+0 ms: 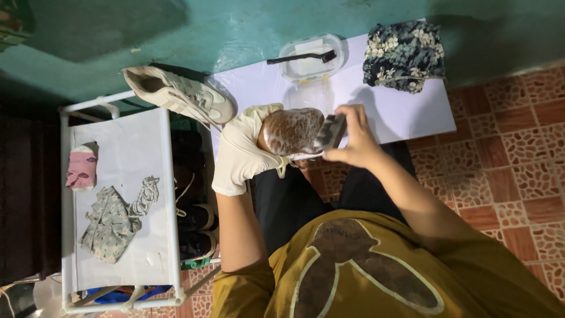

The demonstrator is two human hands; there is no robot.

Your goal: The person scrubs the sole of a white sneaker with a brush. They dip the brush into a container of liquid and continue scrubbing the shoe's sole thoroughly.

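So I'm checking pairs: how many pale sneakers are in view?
2. One sneaker lies at the shelf's edge; the other sneaker, sole up, is in the gloved left hand. Others may be hidden.

— Where's the camera?
— On the person's head, just the one, looking steeply down over the yellow shirt (376,265) at the lap.
— Close?
— Close to the hands; the white board (400,106), the white rack (123,176) and the tiled floor (518,159) fill its edges. No second view shares anything.
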